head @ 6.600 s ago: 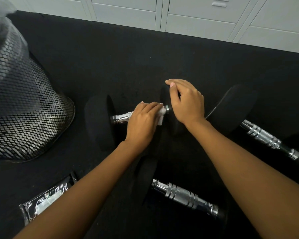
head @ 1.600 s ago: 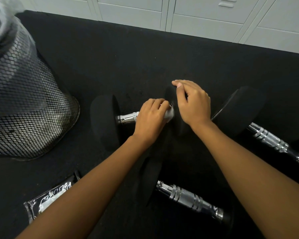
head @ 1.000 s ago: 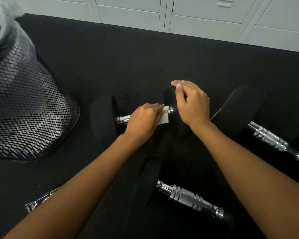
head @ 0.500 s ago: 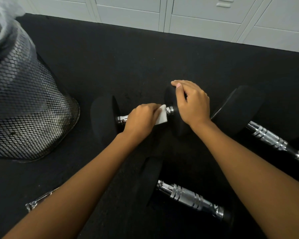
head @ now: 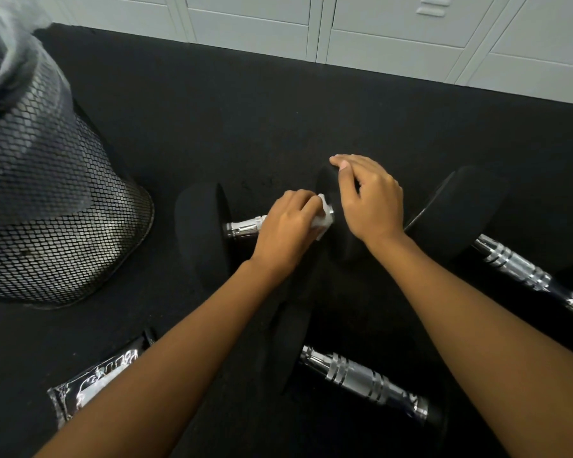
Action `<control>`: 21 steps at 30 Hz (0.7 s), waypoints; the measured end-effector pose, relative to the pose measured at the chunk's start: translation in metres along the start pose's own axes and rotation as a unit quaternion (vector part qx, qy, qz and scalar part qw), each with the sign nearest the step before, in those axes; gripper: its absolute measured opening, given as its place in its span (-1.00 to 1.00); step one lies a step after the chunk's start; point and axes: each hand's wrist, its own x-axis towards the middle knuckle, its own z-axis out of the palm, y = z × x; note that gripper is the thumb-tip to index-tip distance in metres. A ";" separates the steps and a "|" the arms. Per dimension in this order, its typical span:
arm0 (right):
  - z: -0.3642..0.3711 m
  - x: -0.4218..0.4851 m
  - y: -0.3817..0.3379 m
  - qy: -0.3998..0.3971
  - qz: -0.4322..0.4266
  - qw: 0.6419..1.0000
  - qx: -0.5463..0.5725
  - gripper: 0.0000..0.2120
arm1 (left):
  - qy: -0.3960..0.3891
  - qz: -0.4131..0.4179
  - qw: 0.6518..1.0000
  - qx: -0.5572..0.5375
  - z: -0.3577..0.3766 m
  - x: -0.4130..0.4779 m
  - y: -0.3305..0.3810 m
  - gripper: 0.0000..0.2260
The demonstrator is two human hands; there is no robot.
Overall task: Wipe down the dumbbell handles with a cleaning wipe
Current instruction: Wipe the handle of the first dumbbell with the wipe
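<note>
Beside the mesh bin (head: 57,206), the left hand (head: 286,228) grips the wipe (head: 325,219) around the dumbbell handle (head: 244,228), while the right hand (head: 371,200), fingers loosely spread, steadies its end weight (head: 336,226); it should twist fully round the chrome.

Bin: a black wire-mesh waste bin (head: 47,200) stands well to the left of the fingers, widening toward its base, with a grey liner bunched over its rim.
Packet: a clear, shiny plastic packet (head: 93,381) lies flat on the floor, below and left of the fingers; its printed lettering is too blurred to read.
Floor: black, matte rubber-like floor mat (head: 245,110).
Cabinets: pale grey metal locker doors (head: 394,31) run along the far edge, beyond the fingers.
</note>
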 end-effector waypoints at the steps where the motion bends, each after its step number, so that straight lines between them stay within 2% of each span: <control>1: 0.000 -0.001 0.000 0.001 -0.001 1.000 0.000 -0.67 | 0.000 0.005 1.000 0.003 -0.002 -0.003 -0.002 -0.74; 7: 0.001 -0.002 0.000 0.008 -0.003 1.000 -0.002 -0.65 | -0.002 -0.002 1.000 -0.002 -0.006 -0.016 -0.010 -0.70; 14: 0.000 0.000 0.000 0.001 -0.003 1.000 -0.015 -0.65 | 0.019 0.010 1.000 0.017 0.007 -0.003 0.002 -0.76; 21: 0.000 0.000 -0.001 -0.002 -0.001 1.000 -0.016 -0.66 | -0.002 0.013 1.000 -0.010 0.010 0.003 0.003 -0.74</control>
